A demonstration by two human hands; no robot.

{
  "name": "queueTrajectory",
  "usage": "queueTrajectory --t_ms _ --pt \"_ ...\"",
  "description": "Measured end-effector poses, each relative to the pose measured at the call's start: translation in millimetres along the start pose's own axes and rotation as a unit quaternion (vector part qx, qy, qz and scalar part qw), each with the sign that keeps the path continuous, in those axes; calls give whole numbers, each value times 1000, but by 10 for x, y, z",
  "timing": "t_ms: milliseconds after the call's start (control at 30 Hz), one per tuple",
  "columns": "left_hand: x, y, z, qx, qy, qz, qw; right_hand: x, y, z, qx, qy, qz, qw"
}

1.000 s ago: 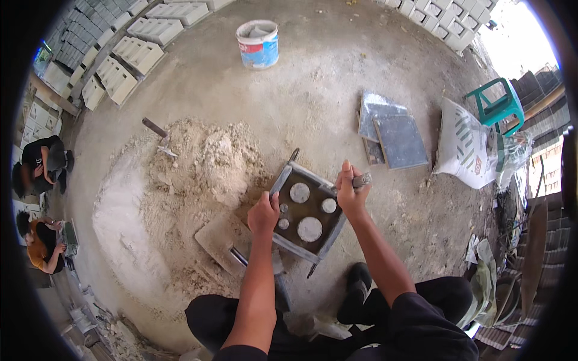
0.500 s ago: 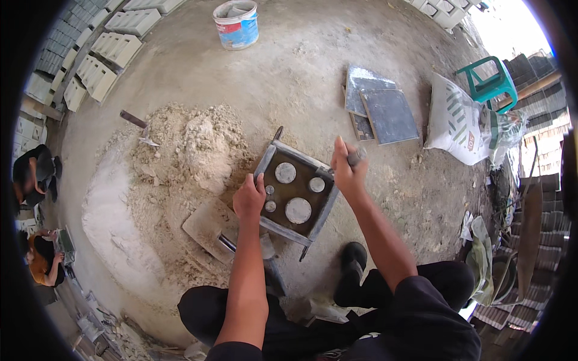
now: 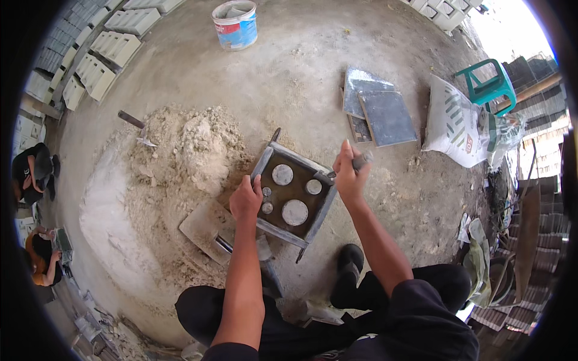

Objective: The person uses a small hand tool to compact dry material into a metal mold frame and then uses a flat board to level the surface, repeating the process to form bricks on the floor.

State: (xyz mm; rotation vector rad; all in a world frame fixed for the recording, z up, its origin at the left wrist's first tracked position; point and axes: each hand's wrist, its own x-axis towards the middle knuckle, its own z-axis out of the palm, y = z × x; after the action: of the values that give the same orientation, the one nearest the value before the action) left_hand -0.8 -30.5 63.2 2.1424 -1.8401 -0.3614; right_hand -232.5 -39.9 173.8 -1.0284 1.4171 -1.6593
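Note:
A square metal mould (image 3: 320, 220) stands on the ground in front of me, with handles sticking out at two corners. Several round grey discs (image 3: 295, 212) of different sizes sit inside it. My left hand (image 3: 245, 198) is closed on the mould's left side wall, thumb pointing up. On the opposite side, my right hand (image 3: 351, 174) is wrapped around a grey tool with a thick round end (image 3: 362, 160). Its narrower part reaches the mould's right rim; the rest is hidden by my fingers, so I cannot tell its kind.
A heap of sandy mix (image 3: 198, 144) lies left, with a hammer-like tool (image 3: 135, 123) on it and a shovel (image 3: 205, 228) below. A bucket (image 3: 235, 27) stands far ahead. Flat plates (image 3: 388, 117), a white sack (image 3: 451, 123) and a green stool (image 3: 490, 84) are right. Two people work far left.
Both hands keep their holds and barely move. The whole view has shifted slightly, and the thick end of the right hand's tool has tilted a little to the right.

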Motion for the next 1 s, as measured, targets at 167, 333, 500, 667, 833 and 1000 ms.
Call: queueTrajectory --t_ms 167,333,500,667,833,1000 --pt "9 8 26 16 -22 -1 1000 -85 122 51 -86 -53 -51 994" --pt "14 25 -10 30 -26 -5 999 -83 -19 15 -67 -50 -43 996" --pt "8 -37 18 24 -30 -7 999 10 37 68 -107 -65 11 992" --pt "14 14 41 -2 -1 2 1000 -113 158 -89 -113 -15 -81 990" --pt "6 -16 -4 -4 -12 -7 1000 -155 13 -81 -28 25 -5 999" --pt "9 60 -16 -17 -16 -3 1000 -95 134 -114 -2 -11 29 1000"
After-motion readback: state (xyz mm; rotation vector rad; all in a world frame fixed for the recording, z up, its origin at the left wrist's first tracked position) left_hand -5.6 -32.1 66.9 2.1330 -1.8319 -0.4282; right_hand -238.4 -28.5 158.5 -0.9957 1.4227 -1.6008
